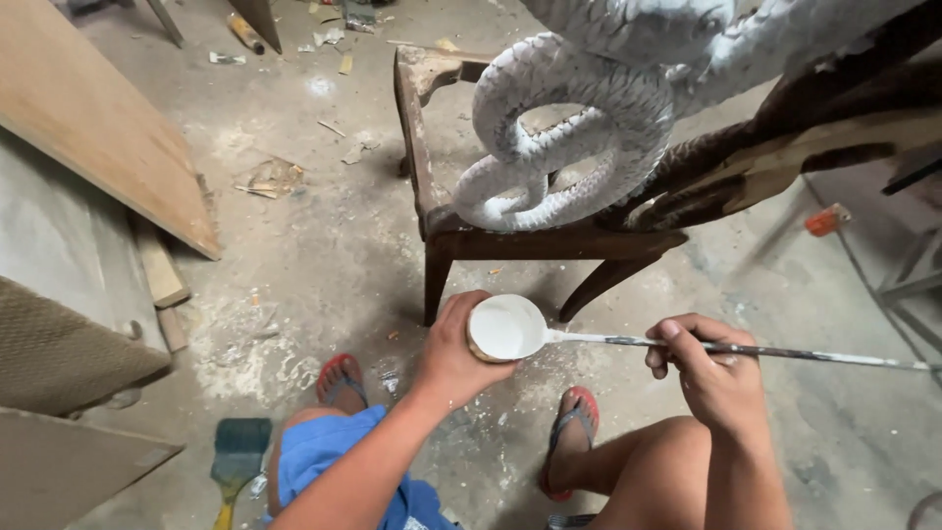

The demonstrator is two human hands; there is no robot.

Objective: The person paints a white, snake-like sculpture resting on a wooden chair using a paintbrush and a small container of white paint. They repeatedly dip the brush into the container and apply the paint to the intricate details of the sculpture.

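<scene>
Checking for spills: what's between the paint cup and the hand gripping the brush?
In the head view, only the brush handle spans from cup to right hand; floor beneath.

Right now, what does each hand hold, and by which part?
Left hand grips the small cup of white paint around its side; right hand pinches the brush mid-handle.

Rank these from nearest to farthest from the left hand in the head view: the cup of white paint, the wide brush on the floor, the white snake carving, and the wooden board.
1. Cup of white paint, held in the left hand.
2. White snake carving, above the hand on the chair frame.
3. Wide brush, on the floor at lower left.
4. Wooden board, far upper left.
</scene>
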